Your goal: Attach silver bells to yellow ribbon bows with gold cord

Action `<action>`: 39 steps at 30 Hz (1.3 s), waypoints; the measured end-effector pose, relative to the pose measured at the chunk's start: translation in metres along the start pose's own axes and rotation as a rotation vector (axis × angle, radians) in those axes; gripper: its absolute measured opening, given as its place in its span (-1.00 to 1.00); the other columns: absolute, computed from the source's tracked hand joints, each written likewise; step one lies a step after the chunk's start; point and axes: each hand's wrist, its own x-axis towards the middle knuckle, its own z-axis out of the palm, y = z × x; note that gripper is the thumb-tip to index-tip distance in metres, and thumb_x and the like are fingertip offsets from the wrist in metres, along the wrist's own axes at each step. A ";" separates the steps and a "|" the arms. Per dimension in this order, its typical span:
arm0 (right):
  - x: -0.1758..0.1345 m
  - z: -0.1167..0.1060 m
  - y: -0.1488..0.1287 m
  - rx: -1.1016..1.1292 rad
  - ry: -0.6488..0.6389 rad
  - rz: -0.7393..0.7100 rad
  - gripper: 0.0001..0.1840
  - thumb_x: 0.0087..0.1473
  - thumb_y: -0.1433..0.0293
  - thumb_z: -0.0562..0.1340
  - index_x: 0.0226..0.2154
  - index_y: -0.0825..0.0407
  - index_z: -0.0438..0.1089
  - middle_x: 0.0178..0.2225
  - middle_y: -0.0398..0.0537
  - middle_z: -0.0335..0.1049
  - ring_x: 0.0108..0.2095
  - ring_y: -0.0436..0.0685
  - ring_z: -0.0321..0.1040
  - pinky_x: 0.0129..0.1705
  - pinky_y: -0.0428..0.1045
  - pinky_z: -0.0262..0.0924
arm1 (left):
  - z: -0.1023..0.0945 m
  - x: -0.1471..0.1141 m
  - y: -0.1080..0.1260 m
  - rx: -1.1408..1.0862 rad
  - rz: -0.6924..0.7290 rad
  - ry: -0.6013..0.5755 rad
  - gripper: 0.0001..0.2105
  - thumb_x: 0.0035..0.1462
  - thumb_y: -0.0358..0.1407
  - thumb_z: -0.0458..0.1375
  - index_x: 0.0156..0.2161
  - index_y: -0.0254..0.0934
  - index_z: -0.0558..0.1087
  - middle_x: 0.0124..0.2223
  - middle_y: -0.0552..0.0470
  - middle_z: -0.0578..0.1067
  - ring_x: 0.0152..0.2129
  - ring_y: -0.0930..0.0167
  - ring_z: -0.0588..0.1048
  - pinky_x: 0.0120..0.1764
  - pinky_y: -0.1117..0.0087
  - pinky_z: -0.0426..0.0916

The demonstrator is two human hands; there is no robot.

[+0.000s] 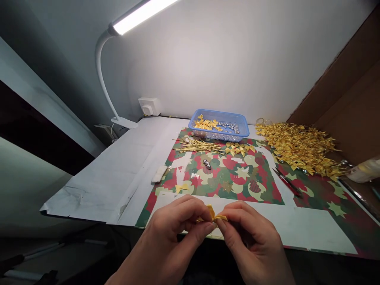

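Observation:
Near the table's front edge, my left hand [181, 229] and my right hand [252, 237] meet, thumbs and forefingers pinched on one small yellow ribbon bow [211, 211]. Its loops stick up between the fingertips; a tiny shiny spot shows at its middle, partly hidden by my left thumb. Just beyond my left hand lies another yellow bow [181, 187]. Farther back on the patterned sheet [219, 184] rest a few silver bells or beads [207, 164], a bundle of gold twist ties [200, 145] and a group of yellow bows [239, 149].
A blue basket [218, 136] with bows and silver balls stands by the wall. A large heap of gold bows [299, 146] lies at right, with dark scissors [287, 183] before it. A clip lamp [102, 75] rises at left, near a folded white pad [159, 174]. Cardboard [341, 83] borders the right.

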 end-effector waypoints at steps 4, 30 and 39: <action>-0.003 0.004 0.001 0.011 0.065 0.006 -0.86 0.23 0.47 0.18 -0.33 0.01 0.43 -0.39 -0.10 0.35 -0.42 0.01 0.30 -0.47 -0.10 0.14 | -0.001 0.002 0.002 -0.018 -0.045 -0.014 -0.80 0.27 -0.23 0.09 -0.37 -0.20 0.46 -0.34 0.03 0.49 -0.38 0.34 0.47 -0.34 0.41 0.37; 0.007 -0.008 0.003 0.154 -0.051 0.245 -0.80 0.26 0.29 0.19 -0.31 0.01 0.49 -0.36 -0.10 0.40 -0.41 0.00 0.32 -0.38 -0.12 0.25 | 0.007 0.002 -0.001 -0.093 -0.128 0.114 -0.84 0.20 -0.24 0.17 -0.39 -0.23 0.50 -0.42 0.07 0.54 -0.44 0.37 0.48 -0.35 0.44 0.39; -0.005 -0.035 -0.045 0.006 0.415 0.014 -0.73 0.27 0.46 0.19 -0.07 -0.22 0.45 -0.43 -0.19 0.43 -0.54 -0.01 0.42 -0.43 -0.10 0.41 | 0.010 -0.002 -0.018 -0.080 -0.067 0.251 -0.90 0.19 -0.31 0.20 -0.38 -0.20 0.48 -0.41 0.11 0.55 -0.45 0.39 0.51 -0.38 0.47 0.41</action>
